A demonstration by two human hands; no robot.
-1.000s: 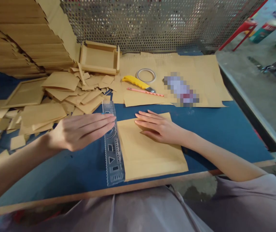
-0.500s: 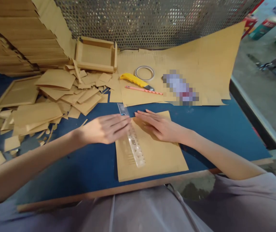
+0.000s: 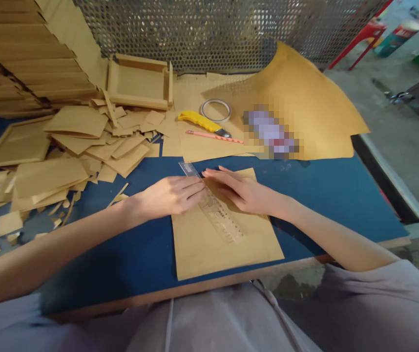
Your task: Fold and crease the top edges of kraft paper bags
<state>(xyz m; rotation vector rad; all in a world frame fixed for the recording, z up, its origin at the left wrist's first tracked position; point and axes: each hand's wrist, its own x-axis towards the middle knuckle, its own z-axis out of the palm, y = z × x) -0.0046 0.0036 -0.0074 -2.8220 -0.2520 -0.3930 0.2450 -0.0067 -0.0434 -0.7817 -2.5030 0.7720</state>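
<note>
A brown kraft paper piece (image 3: 202, 252) lies flat near the front edge of the blue table. Slanting across it is a clear plastic ruler (image 3: 222, 217), its far end past the paper's top edge. My left hand (image 3: 176, 193) is closed on the ruler's upper part, fingers over it and thumb hidden. My right hand (image 3: 239, 188) rests on the upper part of the paper, fingers stretched out, fingertips close to the ruler. Beyond them lie a yellow utility knife (image 3: 198, 120), a pink pencil (image 3: 215, 136) and a roll of tape (image 3: 228, 112).
Brown paper scraps (image 3: 61, 173) are heaped at left, with a shallow cardboard tray (image 3: 139, 83) behind them. Tall cardboard stacks (image 3: 19, 54) stand at back left. A large brown sheet (image 3: 315, 102) curls up before the perforated metal panel (image 3: 180, 34). A pixelated item (image 3: 271, 129) lies there.
The ruler has turned, its near end swinging right across the paper, with my left hand shifting slightly right. The large sheet's raised right side has curled over and sunk. My right hand stays put.
</note>
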